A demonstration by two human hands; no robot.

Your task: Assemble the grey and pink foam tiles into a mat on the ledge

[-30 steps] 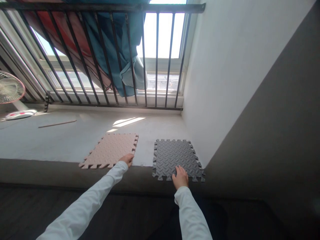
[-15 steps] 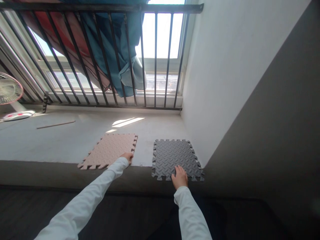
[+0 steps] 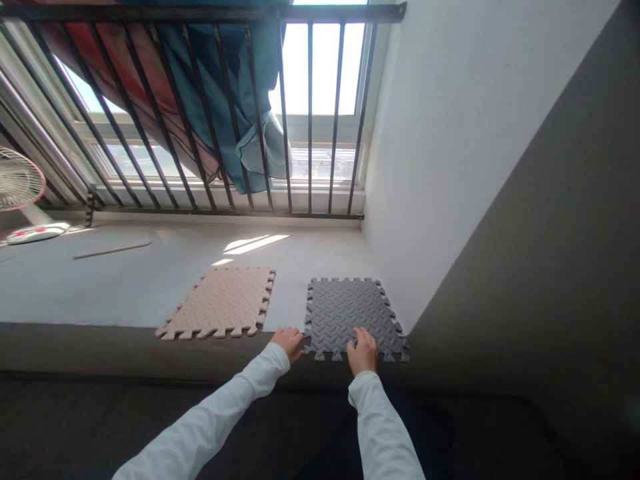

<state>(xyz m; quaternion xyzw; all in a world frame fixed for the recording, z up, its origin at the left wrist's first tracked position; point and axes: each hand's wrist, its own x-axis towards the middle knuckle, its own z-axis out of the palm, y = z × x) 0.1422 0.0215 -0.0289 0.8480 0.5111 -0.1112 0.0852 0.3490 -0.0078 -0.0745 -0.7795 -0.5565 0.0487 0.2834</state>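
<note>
A grey foam puzzle mat [image 3: 350, 307] with a raised tread pattern lies on the white ledge, its front edge sticking out past the ledge. My right hand [image 3: 363, 353] rests on that mat near its front edge, fingers a little bent and apart, gripping nothing. At the mat's left front corner is my left hand [image 3: 289, 343], its fingers stretched toward the toothed edge; whether they touch it is hard to tell. To the left, a pink foam puzzle mat [image 3: 225, 300] lies apart from the grey one, with a strip of ledge between them.
Behind the mats stands a black metal railing [image 3: 310, 133], with blue and red cloth [image 3: 220, 107] hanging by the window. A thin stick [image 3: 113, 251] and a fan [image 3: 20, 180] are on the ledge at left. A white wall [image 3: 430, 153] rises close on the right.
My left hand has let go of the pink mat's right front corner and moved right to the grey mat's left edge. My right hand has barely shifted; both mats stay in place.
</note>
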